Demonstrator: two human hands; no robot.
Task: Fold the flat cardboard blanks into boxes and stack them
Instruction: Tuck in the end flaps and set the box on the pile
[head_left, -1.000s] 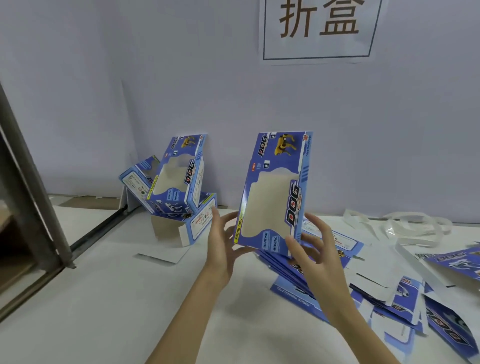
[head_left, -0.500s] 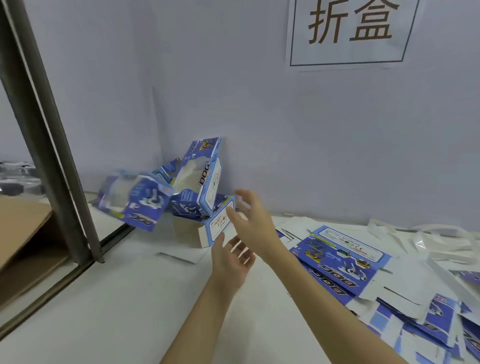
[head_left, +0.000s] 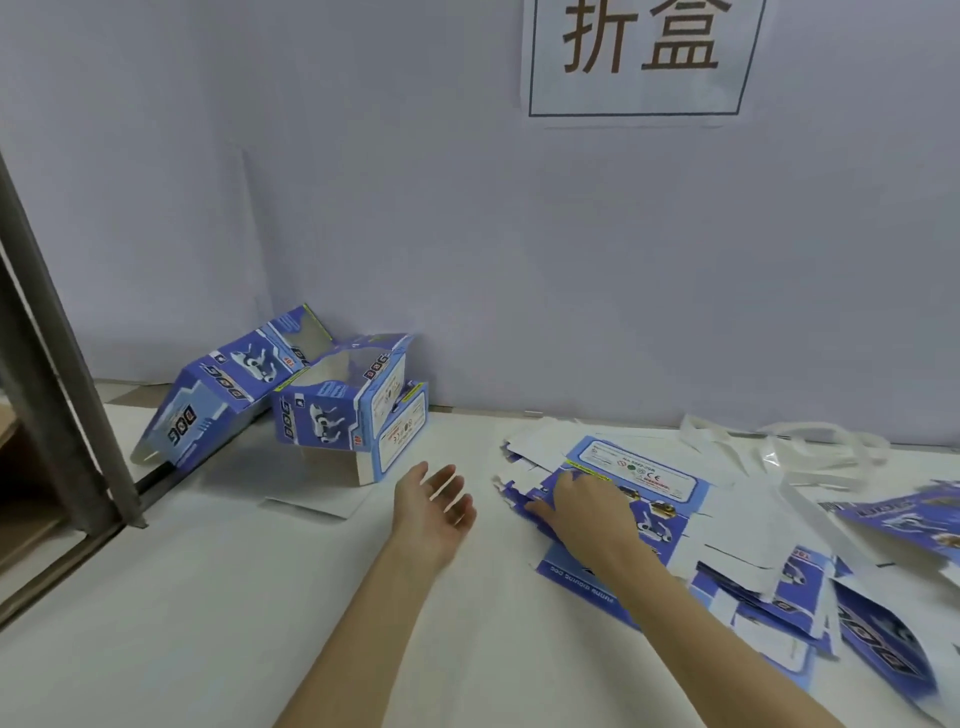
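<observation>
Several folded blue "DOG" boxes (head_left: 347, 401) lie heaped against the wall at the left, one of them (head_left: 218, 395) tipped on its side at the table's left edge. A spread pile of flat blue and white blanks (head_left: 649, 483) covers the right of the table. My right hand (head_left: 587, 506) rests on the top blank near its left end, fingers spread on the card. Over the bare table between heap and pile, my left hand (head_left: 434, 506) hovers palm up with relaxed fingers, holding nothing.
A grey metal post (head_left: 57, 374) stands at the left table edge, with a gap and brown cardboard beyond it. White strips (head_left: 795, 447) lie at the back right by the wall. A paper sign (head_left: 641, 57) hangs on the wall.
A second ago both hands held a folded box upright. It was tossed left and now lies in the heap. My right hand has come down onto the flat blanks.
</observation>
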